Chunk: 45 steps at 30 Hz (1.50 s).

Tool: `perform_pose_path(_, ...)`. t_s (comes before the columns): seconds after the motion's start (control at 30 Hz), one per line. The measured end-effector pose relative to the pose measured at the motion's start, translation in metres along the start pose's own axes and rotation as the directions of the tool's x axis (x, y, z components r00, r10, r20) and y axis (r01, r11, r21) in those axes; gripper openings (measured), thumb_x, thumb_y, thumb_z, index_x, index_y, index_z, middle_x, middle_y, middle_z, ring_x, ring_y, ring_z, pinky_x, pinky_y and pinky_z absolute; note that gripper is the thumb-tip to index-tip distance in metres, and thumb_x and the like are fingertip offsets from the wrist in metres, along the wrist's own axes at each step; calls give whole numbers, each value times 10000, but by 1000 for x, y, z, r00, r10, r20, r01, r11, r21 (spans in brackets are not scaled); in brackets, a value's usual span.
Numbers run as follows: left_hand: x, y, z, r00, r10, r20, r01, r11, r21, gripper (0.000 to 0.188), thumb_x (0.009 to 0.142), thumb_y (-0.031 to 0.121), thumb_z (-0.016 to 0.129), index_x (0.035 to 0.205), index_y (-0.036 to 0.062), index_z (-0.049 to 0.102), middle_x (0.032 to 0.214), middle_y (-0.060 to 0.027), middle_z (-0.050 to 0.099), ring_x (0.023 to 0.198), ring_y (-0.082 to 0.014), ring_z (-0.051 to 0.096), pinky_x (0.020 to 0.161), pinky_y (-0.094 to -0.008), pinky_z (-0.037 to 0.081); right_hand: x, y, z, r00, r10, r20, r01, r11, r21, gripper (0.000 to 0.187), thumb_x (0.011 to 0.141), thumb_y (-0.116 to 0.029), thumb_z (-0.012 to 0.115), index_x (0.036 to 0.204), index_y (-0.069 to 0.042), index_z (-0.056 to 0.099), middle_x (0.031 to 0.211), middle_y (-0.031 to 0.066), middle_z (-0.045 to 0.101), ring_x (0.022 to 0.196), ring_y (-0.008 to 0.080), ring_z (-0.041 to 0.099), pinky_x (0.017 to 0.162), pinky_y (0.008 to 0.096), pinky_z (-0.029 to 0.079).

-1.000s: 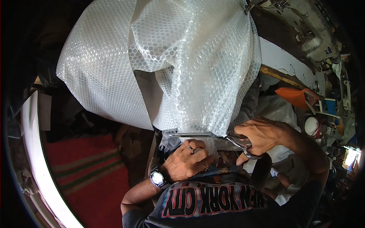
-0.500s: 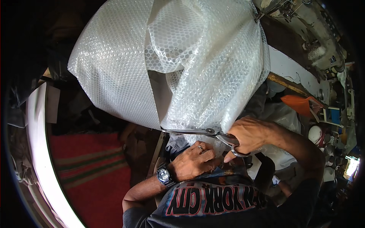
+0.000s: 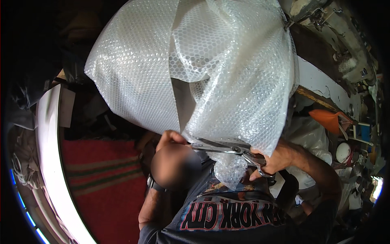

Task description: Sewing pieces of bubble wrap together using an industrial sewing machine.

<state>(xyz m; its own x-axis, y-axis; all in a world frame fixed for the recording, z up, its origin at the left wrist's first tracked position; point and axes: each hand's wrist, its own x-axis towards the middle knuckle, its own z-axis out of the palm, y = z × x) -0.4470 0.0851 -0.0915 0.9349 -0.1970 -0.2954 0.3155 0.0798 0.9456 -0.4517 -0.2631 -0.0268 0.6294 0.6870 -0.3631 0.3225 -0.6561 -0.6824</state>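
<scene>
A large sheet of bubble wrap (image 3: 248, 85) hangs in front of me, with an open slit between its left and right parts. My right hand (image 3: 276, 158) is closed on the handles of metal scissors (image 3: 235, 149). Their blades point left and stand slightly apart at the wrap's lower edge. A crumpled piece of wrap (image 3: 230, 171) dangles below the blades, over my shirt. Near the blade tips, my left hand (image 3: 174, 160) has its fingers curled at the wrap's lower corner, closed on the edge; a blur covers much of this hand.
A red striped cloth (image 3: 101, 175) lies at lower left beside a long white curved panel (image 3: 50, 138). To the right are an orange piece of material (image 3: 325, 120), clear plastic sheeting (image 3: 310, 134) and a white-painted board (image 3: 319, 77). Machine-like metal parts (image 3: 317, 16) sit at upper right.
My left hand has moved left and up, from below the scissors to the wrap's corner. The scissor blades have parted. The crumpled piece of wrap below them now shows more fully.
</scene>
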Motion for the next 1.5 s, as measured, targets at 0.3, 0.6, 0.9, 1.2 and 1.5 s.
perform_pose_path(0.3, 32, -36, 10, 888, -132, 441, 143, 990, 8, 712, 847, 107, 864, 1459, 18, 511, 1456, -114, 584, 1315, -186, 532, 1111, -369, 418, -17, 18, 15, 993, 88, 73, -88, 996, 1, 758, 688, -671, 868, 896, 31, 672, 773, 180, 682, 797, 380, 716, 766, 455, 571)
perform_pose_path(0.6, 9, -26, 23, 926, -201, 320, 183, 979, 85, 370, 933, 189, 802, 1243, 10, 706, 1140, -66, 767, 1073, -109, 654, 982, -311, 497, -4, 12, 21, 983, 121, 140, -122, 993, -1, 780, 754, -621, 852, 1071, 72, 688, 972, 230, 710, 971, 388, 702, 914, 451, 546)
perform_pose_path(0.9, 13, -39, 9, 982, -102, 157, 117, 989, -85, 307, 1002, 146, 714, 1244, -41, 683, 1178, -77, 750, 1050, -123, 664, 962, -312, 510, -2, 10, 6, 984, 99, 146, -109, 992, 66, 787, 763, -579, 867, 1173, 56, 649, 1095, 249, 689, 1069, 393, 671, 942, 447, 518)
perform_pose_path(1.2, 5, -38, 8, 970, -102, 222, 59, 980, 191, 280, 937, 104, 778, 1191, 0, 728, 1098, -65, 770, 952, -113, 681, 832, -294, 550, 9, 25, 51, 998, 52, 34, -58, 970, 234, 831, 714, -605, 887, 968, 126, 585, 917, 300, 642, 911, 466, 664, 813, 482, 528)
perform_pose_path(1.5, 14, -73, 10, 971, -237, 25, 234, 968, 88, 297, 867, 110, 831, 1125, -12, 746, 1046, -124, 783, 995, -182, 722, 885, -351, 565, 32, 42, 86, 913, -255, -318, 351, 889, 295, 591, 705, -437, 923, 744, 11, 540, 701, 196, 598, 691, 426, 629, 621, 477, 483)
